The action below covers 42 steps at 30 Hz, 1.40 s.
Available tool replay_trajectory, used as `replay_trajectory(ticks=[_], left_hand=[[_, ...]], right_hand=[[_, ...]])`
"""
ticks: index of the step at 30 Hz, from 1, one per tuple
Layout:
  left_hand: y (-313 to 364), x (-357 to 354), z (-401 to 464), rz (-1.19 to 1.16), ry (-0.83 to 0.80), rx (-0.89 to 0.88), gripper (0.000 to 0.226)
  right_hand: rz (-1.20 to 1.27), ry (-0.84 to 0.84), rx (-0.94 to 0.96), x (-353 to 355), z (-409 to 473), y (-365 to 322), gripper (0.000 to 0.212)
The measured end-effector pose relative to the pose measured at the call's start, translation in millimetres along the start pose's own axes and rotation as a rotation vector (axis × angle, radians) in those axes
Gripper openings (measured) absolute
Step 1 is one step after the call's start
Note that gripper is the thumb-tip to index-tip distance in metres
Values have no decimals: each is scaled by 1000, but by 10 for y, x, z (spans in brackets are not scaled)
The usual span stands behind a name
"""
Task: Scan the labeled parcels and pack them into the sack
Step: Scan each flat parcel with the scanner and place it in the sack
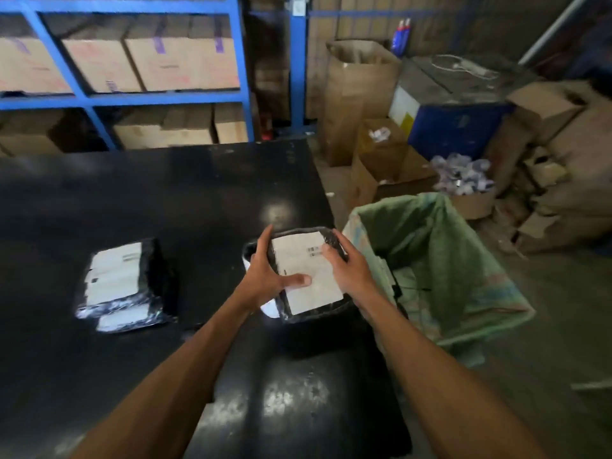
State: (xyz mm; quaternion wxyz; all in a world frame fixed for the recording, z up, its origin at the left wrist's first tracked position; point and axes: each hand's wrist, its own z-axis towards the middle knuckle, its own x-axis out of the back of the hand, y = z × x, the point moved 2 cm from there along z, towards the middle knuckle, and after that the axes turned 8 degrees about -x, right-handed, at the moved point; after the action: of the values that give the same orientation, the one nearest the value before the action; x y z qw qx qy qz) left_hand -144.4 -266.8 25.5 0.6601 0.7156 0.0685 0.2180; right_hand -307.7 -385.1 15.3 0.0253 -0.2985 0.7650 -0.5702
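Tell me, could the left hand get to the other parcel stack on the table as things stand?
Probably yes, once it lets go. The left hand is gripping the held parcel together with the right hand. The parcel stack lies to its left on the black table, with bare tabletop between them.

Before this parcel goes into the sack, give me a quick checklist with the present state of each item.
1. Both hands on parcel: ok, left hand and right hand grip its sides.
2. Label facing up: ok.
3. Scan done: cannot tell, no scanner visible.
4. Green sack mouth open: ok.
5. Room in sack: ok, parcels lie low inside.
6. Remaining parcels on black table: ok, apart from the hands.
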Motion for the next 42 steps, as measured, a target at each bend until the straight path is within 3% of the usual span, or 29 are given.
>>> replay_trajectory(ticks=[3,10,15,20,25,30,34,37,42], left_hand=[[190,-621,282,-95,-129,-13,145],[260,-1704,709,48,-126,22,83],[43,-2215,863,244,-84,117,83],[-68,-2601,881,458,26,225,77],[-86,-2657,966,565,47,141,69],[-82,-2623,982,694,-3,144,77],[-93,-2546,977,622,-2,175,77],[-58,-2562,988,593,-20,186,79],[-59,-2550,1005,583,-42,187,82]], right_hand=[[120,123,4,701,100,156,46],[151,317,-102,2024,298,568,48],[12,362,-228,2476,397,919,59],[-257,193,-381,2437,695,1349,59],[-544,-44,-484,2078,1071,1693,51],[-452,-141,-543,1678,1305,2040,49],[-338,-169,-539,1618,1328,2163,51],[-371,-314,-594,1672,1332,2280,68],[-718,-498,-696,1629,1326,2328,130]])
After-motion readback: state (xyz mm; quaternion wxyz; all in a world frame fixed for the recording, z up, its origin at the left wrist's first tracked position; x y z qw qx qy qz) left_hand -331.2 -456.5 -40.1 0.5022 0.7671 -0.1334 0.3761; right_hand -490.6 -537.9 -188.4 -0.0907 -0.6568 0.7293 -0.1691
